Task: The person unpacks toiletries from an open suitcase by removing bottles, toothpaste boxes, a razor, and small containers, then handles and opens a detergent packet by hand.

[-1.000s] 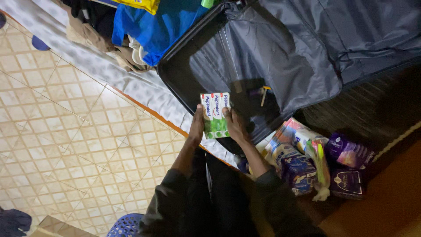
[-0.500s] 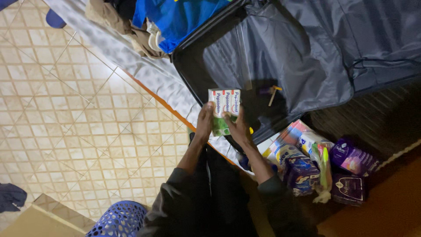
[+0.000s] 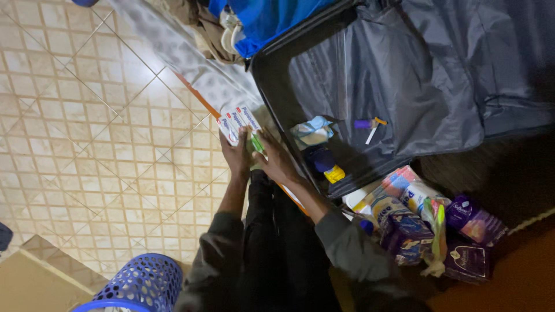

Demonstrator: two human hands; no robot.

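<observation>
Both my hands hold a pack of white toothpaste boxes with red and green print. My left hand grips its near left edge and my right hand its near right edge. The pack is over the patterned mattress edge, just left of the open dark suitcase. Inside the suitcase lie a light blue packet, a dark blue bottle with a yellow cap and a small purple item with a stick.
A heap of packaged goods, blue and purple packs among them, lies right of my right arm. A blue plastic basket stands at bottom left on the beige tiled floor. Blue cloth and clothes are piled at the top.
My hands have carried the toothpaste pack left, from above the suitcase to over the mattress edge. The view has shifted, and the packet and bottle in the suitcase have come into sight.
</observation>
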